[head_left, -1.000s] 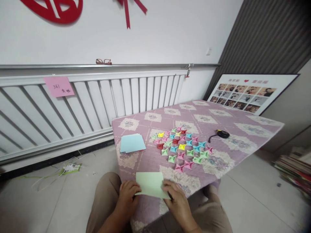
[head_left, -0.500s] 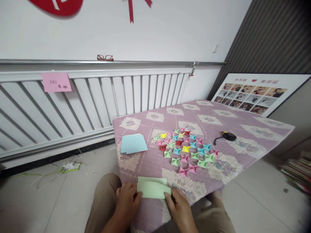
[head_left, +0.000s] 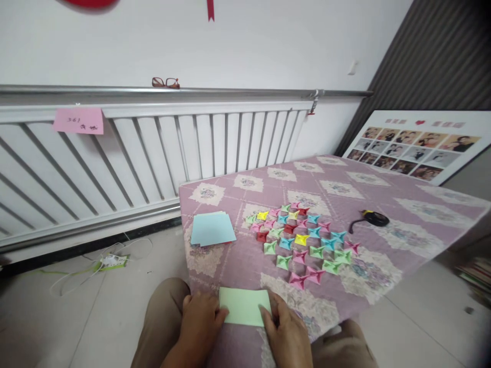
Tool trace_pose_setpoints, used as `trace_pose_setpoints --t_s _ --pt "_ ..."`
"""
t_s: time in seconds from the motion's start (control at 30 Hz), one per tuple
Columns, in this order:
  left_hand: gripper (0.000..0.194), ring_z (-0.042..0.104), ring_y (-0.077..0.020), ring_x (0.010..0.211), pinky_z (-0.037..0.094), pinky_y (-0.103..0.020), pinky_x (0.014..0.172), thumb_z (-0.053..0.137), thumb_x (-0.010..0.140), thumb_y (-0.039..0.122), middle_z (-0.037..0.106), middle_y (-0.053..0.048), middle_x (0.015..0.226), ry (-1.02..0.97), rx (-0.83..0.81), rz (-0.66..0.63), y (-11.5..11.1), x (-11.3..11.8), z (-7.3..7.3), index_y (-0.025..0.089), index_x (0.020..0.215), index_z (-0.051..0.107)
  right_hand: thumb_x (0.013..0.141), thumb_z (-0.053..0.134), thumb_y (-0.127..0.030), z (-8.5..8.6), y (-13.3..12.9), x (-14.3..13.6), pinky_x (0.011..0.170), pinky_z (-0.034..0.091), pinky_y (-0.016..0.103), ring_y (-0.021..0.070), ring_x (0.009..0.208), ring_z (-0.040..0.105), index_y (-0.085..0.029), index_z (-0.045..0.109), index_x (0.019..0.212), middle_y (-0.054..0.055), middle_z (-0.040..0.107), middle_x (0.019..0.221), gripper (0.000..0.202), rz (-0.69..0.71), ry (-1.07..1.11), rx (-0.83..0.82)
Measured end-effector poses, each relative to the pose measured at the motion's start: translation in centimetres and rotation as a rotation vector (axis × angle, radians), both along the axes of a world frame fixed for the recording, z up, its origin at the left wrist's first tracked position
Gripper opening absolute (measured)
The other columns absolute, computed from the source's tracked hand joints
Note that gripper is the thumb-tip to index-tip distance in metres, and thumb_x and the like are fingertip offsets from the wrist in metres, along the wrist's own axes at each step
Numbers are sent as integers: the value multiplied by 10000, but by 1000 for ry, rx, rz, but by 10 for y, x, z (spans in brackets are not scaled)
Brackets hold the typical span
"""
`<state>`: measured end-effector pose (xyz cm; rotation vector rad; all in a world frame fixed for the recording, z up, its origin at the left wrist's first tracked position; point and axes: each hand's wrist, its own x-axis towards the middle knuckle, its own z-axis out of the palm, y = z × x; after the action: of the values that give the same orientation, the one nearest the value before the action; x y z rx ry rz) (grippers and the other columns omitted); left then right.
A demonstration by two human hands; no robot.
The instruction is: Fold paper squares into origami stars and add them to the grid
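Note:
A sheet of light green paper (head_left: 245, 306), doubled over into a rectangle, lies at the near edge of the table between my hands. My left hand (head_left: 204, 318) grips its left end, thumb on top and fingers curled at the side. At the other end, my right hand (head_left: 286, 324) pinches the paper with the thumb pressed on its face. Beyond them sit several small folded paper pieces (head_left: 301, 239) in pink, green, blue, yellow and red, set out in rough rows. To the left rests a stack of light blue paper squares (head_left: 213, 228), with a bit of red under its corner.
A flowered purple cloth (head_left: 230, 266) covers the table. A black and yellow tape measure (head_left: 376, 218) lies at the right. Behind stand a white radiator (head_left: 207, 143) and a framed photo board (head_left: 418, 145). A power strip (head_left: 113, 261) with cables is on the floor.
The green paper's upper layer has come up level with the back edge, so the two layers now nearly line up. Both hands still hold its ends. The view has shifted slightly.

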<state>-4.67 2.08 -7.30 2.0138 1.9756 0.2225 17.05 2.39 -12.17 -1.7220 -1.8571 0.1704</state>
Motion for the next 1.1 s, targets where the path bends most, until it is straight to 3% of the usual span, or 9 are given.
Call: trace_pose_setpoints --t_s 0.87,1.1 --pt "271 581 -286 873 326 -417 794 490 856 336 693 -77 849 62 -107 -36 10 0 5 205 727 689 867 461 -337 1 4 -1 765 512 380 239 871 679 -195 548 1172 84 711 1023 347 20 -48 0" --pt "278 580 -292 884 321 -424 802 470 860 333 689 -83 863 67 -110 -38 10 1 4 198 739 681 851 474 -329 3 4 -1 735 511 362 236 811 684 -203 571 1136 66 723 927 326 12 -60 -12"
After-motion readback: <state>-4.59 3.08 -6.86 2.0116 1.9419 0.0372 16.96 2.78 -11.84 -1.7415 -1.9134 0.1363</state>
